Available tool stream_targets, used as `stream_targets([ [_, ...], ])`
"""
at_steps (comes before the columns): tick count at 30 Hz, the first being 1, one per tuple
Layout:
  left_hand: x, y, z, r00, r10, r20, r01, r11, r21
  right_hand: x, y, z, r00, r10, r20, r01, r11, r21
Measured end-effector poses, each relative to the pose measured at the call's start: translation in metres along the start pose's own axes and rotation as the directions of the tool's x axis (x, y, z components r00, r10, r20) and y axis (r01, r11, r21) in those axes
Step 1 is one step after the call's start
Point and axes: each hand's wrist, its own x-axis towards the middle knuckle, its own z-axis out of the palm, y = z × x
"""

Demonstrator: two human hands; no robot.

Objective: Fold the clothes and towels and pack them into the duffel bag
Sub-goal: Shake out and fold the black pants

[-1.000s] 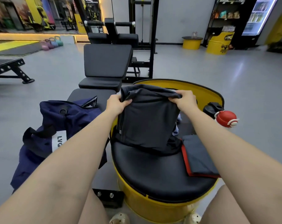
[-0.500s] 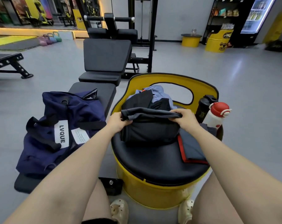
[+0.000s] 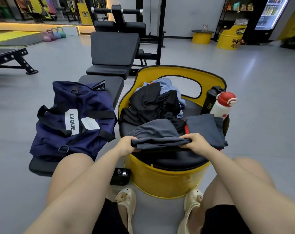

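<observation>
My left hand (image 3: 126, 146) and right hand (image 3: 196, 143) grip the grey shorts (image 3: 157, 135); at 9 o'clock, the bag (image 3: 72, 119) label reads "LVQUE".

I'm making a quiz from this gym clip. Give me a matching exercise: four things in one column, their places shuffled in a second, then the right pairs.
Things:
1. duffel bag
2. grey garment
3. red-capped bottle
4. black clothes pile

Places:
A. held by the left hand and the right hand
B. on the black bench
C. right edge of the yellow seat
D. back of the seat cushion

Pairs: 1-B, 2-A, 3-C, 4-D
</observation>
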Motion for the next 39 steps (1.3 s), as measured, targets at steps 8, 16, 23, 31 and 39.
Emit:
stream_targets([
  [8, -0.013, -0.016, 0.01, 0.991, -0.097, 0.091, 0.104, 0.991, -0.083, -0.011, 0.011, 0.016, 0.994, 0.048, 0.102, -0.05, 0.999, 0.013],
  [16, -0.007, -0.018, 0.017, 0.978, -0.211, 0.004, 0.201, 0.928, -0.315, 0.007, 0.009, 0.019, 0.995, 0.086, -0.056, -0.072, 0.974, 0.216],
  [23, 0.027, -0.021, 0.025, 0.921, -0.345, -0.182, 0.263, 0.894, -0.361, 0.054, 0.0, 0.031, 0.959, 0.174, -0.224, -0.101, 0.948, 0.303],
  [31, 0.062, -0.033, 0.036, 0.789, -0.467, -0.398, 0.451, 0.881, -0.14, 0.103, 0.003, 0.059, 0.903, 0.281, -0.324, -0.26, 0.96, 0.107],
  [39, 0.072, -0.042, 0.047, 0.696, -0.474, -0.54, 0.568, 0.823, 0.011, 0.123, 0.019, 0.089, 0.873, 0.288, -0.392, -0.382, 0.905, -0.187],
])
